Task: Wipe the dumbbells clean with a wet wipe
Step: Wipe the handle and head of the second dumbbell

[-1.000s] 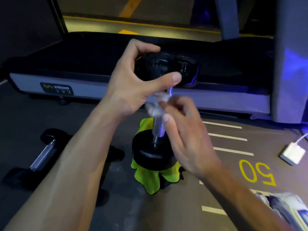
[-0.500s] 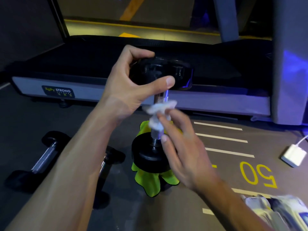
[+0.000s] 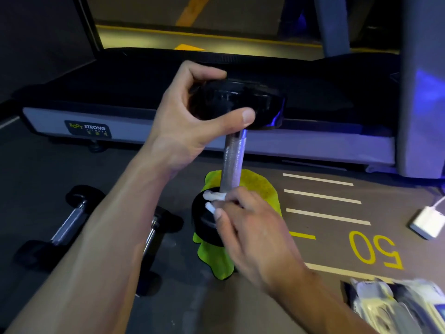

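A dumbbell (image 3: 232,160) stands on its end in the middle of the view. Its bottom weight sits on a bright green cloth (image 3: 260,186) on the floor (image 3: 313,237). The left hand (image 3: 192,126) is at the top, at about 11 o'clock from the shiny bar. Its fingers and thumb are curled round the black top weight and hold it.

The right hand (image 3: 255,235) is lower down, at about 5 o'clock from the bar. Its fingertips pinch a small white wet wipe (image 3: 214,196). The wipe touches the bottom of the bar, right where the bar meets the bottom weight. The two hands are apart, one up high and one down low, with the bare bar between them.

Two more dumbbells (image 3: 69,222) lie flat on the floor at about 8 o'clock. One is partly hidden by the left arm.

Behind the hands, at 12 o'clock, is a treadmill (image 3: 134,126). A label on its grey side reads "BODY STRONG". Smaller writing is under that, but it is too tiny to read.

On the floor at 4 o'clock is the yellow number "50", seen upside down, beside white lines. A small white charger (image 3: 427,222) with a cable lies at 3 o'clock. A blurry pack (image 3: 395,307) lies at 5 o'clock, and its writing cannot be read.
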A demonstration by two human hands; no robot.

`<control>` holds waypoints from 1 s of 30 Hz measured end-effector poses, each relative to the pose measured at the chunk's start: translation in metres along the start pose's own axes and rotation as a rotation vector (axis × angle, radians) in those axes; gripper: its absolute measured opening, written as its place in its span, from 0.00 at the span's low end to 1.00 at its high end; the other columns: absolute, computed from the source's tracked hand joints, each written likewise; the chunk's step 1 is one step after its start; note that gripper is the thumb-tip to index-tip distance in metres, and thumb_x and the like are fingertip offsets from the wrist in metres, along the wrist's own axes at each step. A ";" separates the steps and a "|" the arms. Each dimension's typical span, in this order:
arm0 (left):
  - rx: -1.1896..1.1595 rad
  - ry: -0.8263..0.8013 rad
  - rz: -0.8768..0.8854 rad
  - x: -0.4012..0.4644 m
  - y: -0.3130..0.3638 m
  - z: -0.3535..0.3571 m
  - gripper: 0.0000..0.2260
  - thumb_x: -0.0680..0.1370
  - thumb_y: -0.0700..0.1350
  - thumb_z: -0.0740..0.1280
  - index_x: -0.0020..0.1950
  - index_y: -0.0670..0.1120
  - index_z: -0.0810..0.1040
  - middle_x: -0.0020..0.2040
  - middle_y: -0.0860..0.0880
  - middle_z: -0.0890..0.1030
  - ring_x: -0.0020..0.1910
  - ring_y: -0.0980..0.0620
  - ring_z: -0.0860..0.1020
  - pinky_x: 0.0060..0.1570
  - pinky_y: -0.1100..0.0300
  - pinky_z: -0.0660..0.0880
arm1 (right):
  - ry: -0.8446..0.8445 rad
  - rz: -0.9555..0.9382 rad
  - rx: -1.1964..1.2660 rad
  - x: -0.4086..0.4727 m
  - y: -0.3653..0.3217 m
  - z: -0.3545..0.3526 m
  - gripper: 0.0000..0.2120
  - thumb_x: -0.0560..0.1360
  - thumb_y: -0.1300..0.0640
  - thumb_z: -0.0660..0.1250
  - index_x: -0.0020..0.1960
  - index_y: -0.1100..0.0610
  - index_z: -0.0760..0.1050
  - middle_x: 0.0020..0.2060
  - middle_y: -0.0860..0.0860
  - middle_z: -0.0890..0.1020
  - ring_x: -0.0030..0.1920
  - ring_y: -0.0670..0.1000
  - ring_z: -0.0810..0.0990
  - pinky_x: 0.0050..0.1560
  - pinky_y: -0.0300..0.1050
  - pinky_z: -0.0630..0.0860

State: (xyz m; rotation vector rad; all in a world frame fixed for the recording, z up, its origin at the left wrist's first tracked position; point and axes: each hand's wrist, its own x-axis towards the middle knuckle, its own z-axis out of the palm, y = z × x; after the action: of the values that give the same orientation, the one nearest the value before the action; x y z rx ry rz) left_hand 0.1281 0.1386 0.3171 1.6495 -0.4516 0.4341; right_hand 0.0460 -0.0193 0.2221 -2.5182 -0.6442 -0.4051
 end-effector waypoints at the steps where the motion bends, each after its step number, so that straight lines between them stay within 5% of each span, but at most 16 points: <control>1: 0.001 0.003 0.006 0.000 0.001 0.001 0.26 0.66 0.53 0.82 0.59 0.51 0.75 0.55 0.52 0.81 0.54 0.57 0.79 0.55 0.61 0.76 | 0.022 0.010 0.129 0.000 0.010 -0.003 0.20 0.84 0.47 0.54 0.56 0.51 0.84 0.53 0.45 0.79 0.55 0.47 0.79 0.57 0.45 0.75; 4: 0.011 0.011 0.015 -0.002 0.002 0.003 0.26 0.65 0.53 0.82 0.58 0.51 0.75 0.54 0.52 0.81 0.53 0.58 0.79 0.54 0.61 0.76 | 0.096 0.066 0.418 0.001 0.034 -0.007 0.16 0.83 0.55 0.59 0.49 0.52 0.86 0.50 0.42 0.81 0.55 0.43 0.81 0.55 0.35 0.73; 7: 0.014 0.003 0.010 -0.001 0.002 0.004 0.27 0.66 0.52 0.82 0.59 0.51 0.75 0.55 0.53 0.81 0.53 0.58 0.80 0.54 0.62 0.76 | 0.080 0.155 0.521 0.009 0.050 -0.001 0.15 0.83 0.59 0.57 0.45 0.56 0.81 0.49 0.46 0.81 0.57 0.50 0.80 0.59 0.49 0.74; 10: 0.004 0.000 0.015 0.000 -0.001 0.002 0.26 0.66 0.52 0.82 0.59 0.51 0.75 0.56 0.51 0.81 0.54 0.57 0.80 0.55 0.61 0.76 | 0.091 0.150 0.488 0.003 0.048 -0.002 0.15 0.84 0.56 0.57 0.46 0.59 0.79 0.51 0.47 0.80 0.58 0.51 0.79 0.58 0.52 0.74; 13: -0.022 0.012 0.024 0.000 -0.003 -0.001 0.26 0.67 0.51 0.82 0.60 0.50 0.75 0.57 0.51 0.80 0.56 0.56 0.80 0.58 0.59 0.76 | 0.133 0.045 0.437 -0.006 0.027 -0.009 0.13 0.84 0.57 0.59 0.56 0.55 0.82 0.58 0.41 0.77 0.63 0.46 0.77 0.62 0.39 0.73; 17: -0.031 0.015 0.024 0.000 -0.005 -0.003 0.25 0.68 0.51 0.81 0.59 0.50 0.75 0.58 0.51 0.80 0.57 0.56 0.80 0.59 0.58 0.77 | 0.204 -0.063 0.335 0.026 0.016 -0.026 0.15 0.85 0.60 0.60 0.68 0.56 0.78 0.62 0.46 0.72 0.66 0.41 0.73 0.65 0.32 0.66; 20: -0.025 0.020 0.023 0.001 -0.006 -0.006 0.25 0.68 0.51 0.81 0.60 0.50 0.75 0.58 0.52 0.80 0.58 0.55 0.80 0.60 0.56 0.78 | 0.263 -0.068 0.325 0.040 0.019 -0.032 0.15 0.85 0.61 0.60 0.68 0.57 0.77 0.63 0.49 0.72 0.66 0.41 0.73 0.66 0.32 0.66; 26: -0.055 0.046 0.019 -0.002 -0.010 -0.012 0.24 0.67 0.51 0.81 0.59 0.51 0.75 0.60 0.50 0.80 0.59 0.54 0.80 0.64 0.51 0.77 | 0.059 -0.109 0.268 0.000 0.026 -0.009 0.11 0.84 0.58 0.60 0.60 0.53 0.81 0.58 0.42 0.75 0.61 0.42 0.76 0.61 0.37 0.71; 30: -0.044 0.034 0.014 -0.004 -0.008 -0.016 0.24 0.68 0.50 0.80 0.60 0.50 0.75 0.61 0.49 0.79 0.61 0.53 0.80 0.62 0.55 0.77 | 0.222 -0.095 0.278 0.041 0.015 -0.037 0.13 0.85 0.59 0.60 0.66 0.57 0.78 0.62 0.47 0.73 0.64 0.42 0.75 0.64 0.37 0.71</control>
State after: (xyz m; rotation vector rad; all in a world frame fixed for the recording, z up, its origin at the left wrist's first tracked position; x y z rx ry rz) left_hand 0.1286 0.1553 0.3105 1.5950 -0.4444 0.4590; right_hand 0.0823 -0.0357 0.2630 -2.1497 -0.6832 -0.5781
